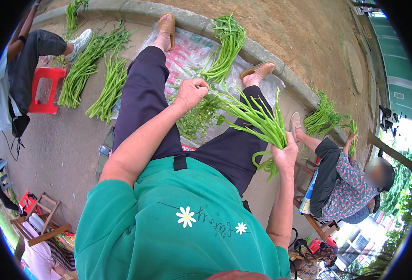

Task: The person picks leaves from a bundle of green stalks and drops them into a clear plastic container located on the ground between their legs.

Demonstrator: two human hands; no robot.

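My right hand (pixel 285 153) is closed round a bunch of long green vegetable stems (pixel 258 120), whose tips point left across my lap. My left hand (pixel 192 91) has its fingers pinched together at the leafy tips of that bunch; what lies between the fingertips is too small to tell. Beneath my hands, between my legs, a heap of loose leaves (pixel 195 120) lies on a plastic sheet (pixel 183 52). Beyond them a larger bundle of green stems (pixel 228 49) rests on the sheet and against the curb.
A stone curb (pixel 199 24) curves past my feet. More stem bundles (pixel 83 77) lie at the left, near a red plastic stool (pixel 46 91) and a seated person (pixel 34 52). At the right another person (pixel 353 189) sits holding stems, beside a stem pile (pixel 321 115).
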